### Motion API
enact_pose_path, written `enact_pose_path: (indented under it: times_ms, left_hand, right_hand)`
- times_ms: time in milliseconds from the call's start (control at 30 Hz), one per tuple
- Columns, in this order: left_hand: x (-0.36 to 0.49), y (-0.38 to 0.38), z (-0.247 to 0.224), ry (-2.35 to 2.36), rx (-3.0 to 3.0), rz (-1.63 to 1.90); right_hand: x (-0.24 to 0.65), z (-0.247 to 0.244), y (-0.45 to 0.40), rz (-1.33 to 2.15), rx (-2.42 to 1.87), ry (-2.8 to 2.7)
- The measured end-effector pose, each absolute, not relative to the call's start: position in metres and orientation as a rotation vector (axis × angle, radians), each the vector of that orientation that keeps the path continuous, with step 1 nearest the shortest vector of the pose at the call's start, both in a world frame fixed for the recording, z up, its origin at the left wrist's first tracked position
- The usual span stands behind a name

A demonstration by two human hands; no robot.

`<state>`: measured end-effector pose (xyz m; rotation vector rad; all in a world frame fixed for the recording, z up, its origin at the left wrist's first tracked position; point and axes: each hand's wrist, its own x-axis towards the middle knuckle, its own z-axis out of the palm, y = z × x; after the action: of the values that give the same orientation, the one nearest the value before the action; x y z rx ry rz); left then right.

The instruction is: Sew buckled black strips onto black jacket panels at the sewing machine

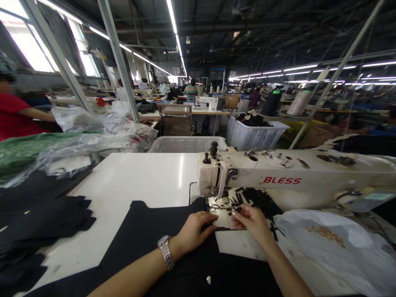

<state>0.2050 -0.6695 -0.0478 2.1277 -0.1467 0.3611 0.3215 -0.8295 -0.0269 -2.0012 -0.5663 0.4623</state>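
A large black fabric piece (148, 231) lies across the white sewing table, its upper right corner by the needle of the sewing machine (241, 173). On that fabric my left hand (196, 229), with a metal-band watch at the wrist, is closed with bent fingers gripping its edge just left of the needle plate (218, 206). My right hand (250, 220) is at the right of the plate, thumb and fingers pinched on a small black fabric strip (238, 209). Its fingertips partly hide the strip. Several black strips (262, 202) are heaped under the machine arm.
A white plastic bag (346, 247) with gold rings (324, 235) lies right of my forearm. Stacked black fabric pieces (55, 222) and plastic-wrapped bundles (108, 144) are at left. Beyond the table are plastic bins (253, 134). A person in red (18, 115) is at far left.
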Motion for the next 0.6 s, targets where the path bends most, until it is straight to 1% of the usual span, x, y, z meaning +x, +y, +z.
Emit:
enact_pose_path:
  times_ms: [100, 200, 300, 367, 433, 500, 600]
  left_hand:
    - [0.205, -0.672, -0.048, -0.052, 1.803, 0.182]
    - [0.207, -0.672, -0.050, 0.074, 1.565, 0.085]
    - [0.209, -0.670, -0.052, 0.131, 1.363, -0.004]
    - [0.210, -0.669, -0.053, 0.141, 1.285, -0.049]
    - [0.211, -0.668, -0.054, 0.149, 1.247, -0.075]
    - [0.211, -0.668, -0.055, 0.147, 1.249, -0.087]
    - [0.212, -0.667, -0.055, 0.136, 1.281, -0.099]
  right_hand:
    - [0.295, -0.035, -0.817, 0.624, -1.834, -0.601]
    - [0.277, -0.041, -0.808, 0.706, -1.745, -0.608]
    - [0.275, -0.039, -0.815, 0.703, -1.684, -0.599]
    - [0.283, -0.034, -0.835, 0.624, -1.702, -0.580]
    - [0.300, -0.028, -0.868, 0.489, -1.810, -0.549]
    - [0.321, -0.020, -0.909, 0.355, -2.029, -0.513]
    - [0.352, -0.009, -0.969, 0.156, -2.580, -0.418]
